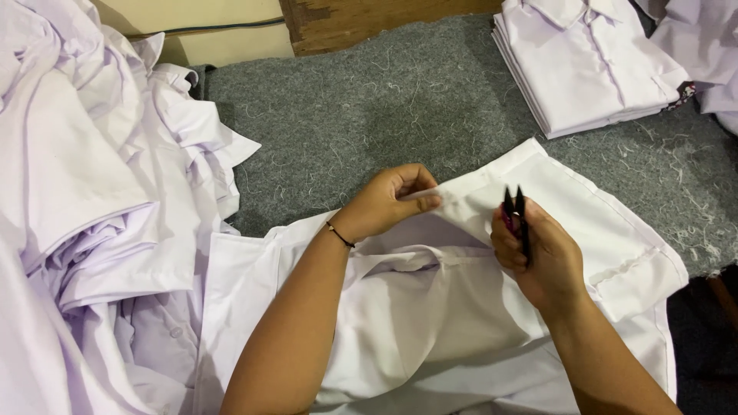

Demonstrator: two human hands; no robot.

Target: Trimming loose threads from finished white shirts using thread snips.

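Note:
A white shirt (430,307) lies spread on the grey felt surface (384,107) in front of me. My left hand (388,204) pinches a fold of the shirt's fabric near the collar and lifts it slightly. My right hand (538,253) grips small black thread snips (516,211), blades pointing up, just right of the pinched fold. The snips' tips stand close to the fabric edge, not clearly touching it. A thin dark band circles my left wrist.
A loose heap of white shirts (84,200) fills the left side. A neat stack of folded white shirts (592,61) sits at the back right. Cut threads litter the felt. A wooden edge (361,23) runs along the back.

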